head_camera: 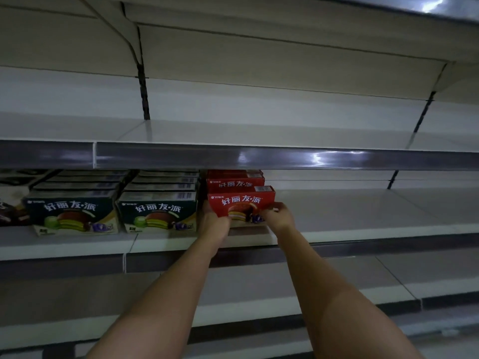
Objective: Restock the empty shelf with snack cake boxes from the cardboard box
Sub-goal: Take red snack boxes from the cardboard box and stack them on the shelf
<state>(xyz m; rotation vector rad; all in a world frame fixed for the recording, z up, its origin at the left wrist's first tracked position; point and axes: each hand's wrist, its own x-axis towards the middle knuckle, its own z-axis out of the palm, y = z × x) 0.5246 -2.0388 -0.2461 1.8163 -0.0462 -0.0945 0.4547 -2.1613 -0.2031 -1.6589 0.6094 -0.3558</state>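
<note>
Clearly we are partway through, looking through the head camera, the only view we have. We are reaching both arms up to the middle shelf (363, 230), where our left hand (213, 220) is gripping the lower left corner of a red snack cake box (242, 200), fingers curled round its edge, and our right hand (278, 216) is pinching the lower right corner of the same box. That box is standing upright at the front of the shelf, its face turned toward us, and we judge that we are squaring it into line. Behind it at least one more red box (234, 183) is showing, with what looks like another further back, so a red row is already started. Just beside it to the left, two rows of dark green snack cake boxes (156, 213) are filling their lanes front to back, and these look finished. At the far left edge a darker package is peeking in, too blurred for us to identify. To the right of the red row the same shelf is running on bare for most of its length, so the larger part of the restocking appears to be waiting for us. The upper shelf (233, 133) and the lower shelf (285, 278) are carrying nothing that we can see. The cardboard box is lying outside this view, so we cannot tell how much stock is left in it.
</note>
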